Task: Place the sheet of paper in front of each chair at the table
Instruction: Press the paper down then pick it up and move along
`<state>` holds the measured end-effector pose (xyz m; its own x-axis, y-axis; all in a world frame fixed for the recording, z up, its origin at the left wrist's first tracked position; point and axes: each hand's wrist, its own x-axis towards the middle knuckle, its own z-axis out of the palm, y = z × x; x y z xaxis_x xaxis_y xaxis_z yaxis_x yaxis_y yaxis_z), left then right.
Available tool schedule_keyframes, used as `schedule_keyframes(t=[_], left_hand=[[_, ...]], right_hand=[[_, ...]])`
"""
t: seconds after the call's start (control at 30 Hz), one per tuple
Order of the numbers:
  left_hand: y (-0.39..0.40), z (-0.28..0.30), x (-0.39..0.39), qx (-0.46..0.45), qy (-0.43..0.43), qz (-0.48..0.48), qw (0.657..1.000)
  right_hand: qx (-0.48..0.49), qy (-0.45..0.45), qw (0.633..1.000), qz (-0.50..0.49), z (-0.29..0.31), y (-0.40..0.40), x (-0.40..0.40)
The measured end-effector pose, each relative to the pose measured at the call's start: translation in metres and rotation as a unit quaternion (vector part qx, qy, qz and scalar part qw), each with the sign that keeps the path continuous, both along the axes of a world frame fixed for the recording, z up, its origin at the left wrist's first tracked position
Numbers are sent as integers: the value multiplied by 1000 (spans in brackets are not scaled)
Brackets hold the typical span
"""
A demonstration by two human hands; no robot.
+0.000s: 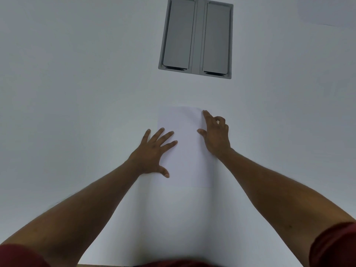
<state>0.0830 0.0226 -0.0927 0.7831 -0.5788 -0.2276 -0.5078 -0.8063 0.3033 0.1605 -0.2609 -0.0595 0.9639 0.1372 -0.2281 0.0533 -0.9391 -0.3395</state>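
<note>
A white sheet of paper (pixel 187 151) lies flat on the white table (pixel 77 93), straight ahead of me. My left hand (pixel 152 153) rests on the sheet's left edge, palm down with the fingers spread. My right hand (pixel 215 134) touches the sheet's right edge near its far corner; the index finger and thumb press on the paper while the other fingers are curled. Neither hand lifts the sheet. No chair shows in the view.
A grey recessed cable box (pixel 195 38) with two closed flaps sits in the table beyond the sheet. The table's near edge (pixel 107 264) runs along the bottom of the view, by my red sleeves.
</note>
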Motion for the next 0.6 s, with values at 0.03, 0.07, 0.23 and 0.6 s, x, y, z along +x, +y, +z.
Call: schedule_keyframes(t=[0.03, 0.07, 0.23, 0.6], left_hand=[[0, 0, 0, -1, -2, 0, 1000], [0, 0, 0, 0, -1, 0, 1000], [0, 2, 0, 25, 2, 2, 1000], [-2, 12, -2, 15, -2, 24, 1000]], right_hand=[[21, 4, 1000, -19, 0, 1, 0], [44, 5, 998, -34, 1, 2, -1], [263, 33, 949, -173, 25, 11, -18], [304, 114, 890, -319, 35, 14, -93]])
